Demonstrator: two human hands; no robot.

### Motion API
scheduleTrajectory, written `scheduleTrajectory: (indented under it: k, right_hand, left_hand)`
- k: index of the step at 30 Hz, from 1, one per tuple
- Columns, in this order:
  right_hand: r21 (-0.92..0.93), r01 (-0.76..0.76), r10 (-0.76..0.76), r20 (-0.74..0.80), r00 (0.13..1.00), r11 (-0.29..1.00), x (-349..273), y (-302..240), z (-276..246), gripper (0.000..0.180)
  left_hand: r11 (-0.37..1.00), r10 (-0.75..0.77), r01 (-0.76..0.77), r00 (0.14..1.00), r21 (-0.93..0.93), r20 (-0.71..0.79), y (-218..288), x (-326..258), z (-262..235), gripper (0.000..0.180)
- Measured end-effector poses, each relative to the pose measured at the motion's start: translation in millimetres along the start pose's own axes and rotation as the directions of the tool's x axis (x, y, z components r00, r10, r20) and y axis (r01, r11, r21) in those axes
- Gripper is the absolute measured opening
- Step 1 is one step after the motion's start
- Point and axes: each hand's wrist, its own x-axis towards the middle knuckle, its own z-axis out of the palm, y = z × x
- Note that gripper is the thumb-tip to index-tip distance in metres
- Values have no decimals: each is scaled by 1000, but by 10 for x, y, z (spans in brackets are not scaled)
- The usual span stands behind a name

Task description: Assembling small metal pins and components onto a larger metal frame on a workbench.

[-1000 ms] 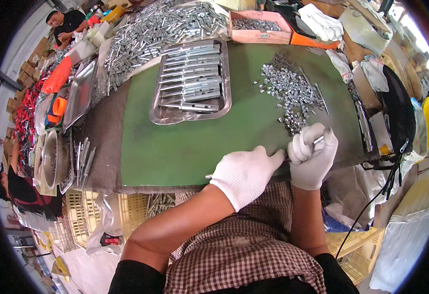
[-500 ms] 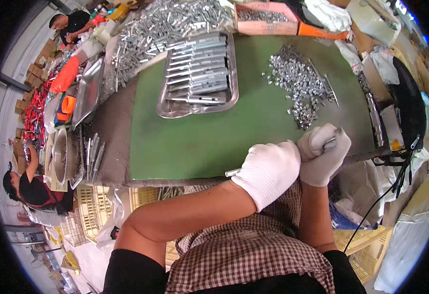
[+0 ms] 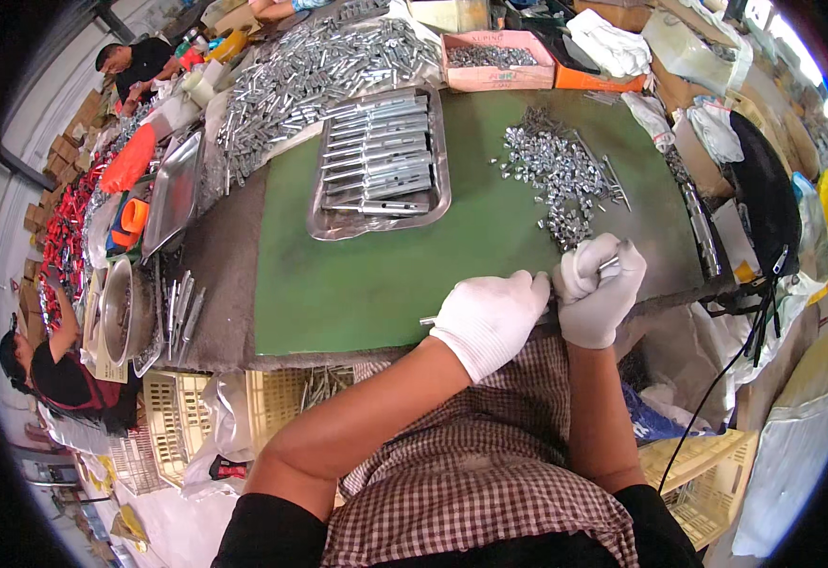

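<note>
A green mat (image 3: 338, 284) covers the bench, with a steel tray (image 3: 381, 166) of metal tubes at its far middle and a heap of small metal parts (image 3: 556, 175) far right of centre. At the near edge both gloved hands meet. The left hand (image 3: 490, 317) is curled around a thin rod (image 3: 428, 321) lying left-right; the right hand (image 3: 598, 289), touching it, pinches a small part (image 3: 609, 266) at the rod's right end.
</note>
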Motion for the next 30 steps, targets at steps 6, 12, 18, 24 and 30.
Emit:
scheduleTrajectory:
  k: [6,12,18,24,30]
  right_hand:
    - [-401,261,-263,52,963,878,-57,15,-8,52]
    - [-1,213,-211,132,969,977,-23,6,-149,38]
    - [-374,221,-194,109,975,901,-68,-46,-281,25]
    - [-438,197,-177,88,980,877,-118,19,-58,38]
    - [-576,155,-161,40,986,803,-91,-9,-82,33]
  left_hand:
    - [999,-46,47,996,-5,72,194,129,-40,6]
    - [990,-36,39,999,-135,26,-41,23,-58,18]
    - [545,-343,108,934,-831,-104,-261,-433,-348,43]
    - [-647,-374,-138,914,-750,155,-567,-570,-531,56]
    - [-427,-552,-75,811,-901,194,-757,-1154,-690,49]
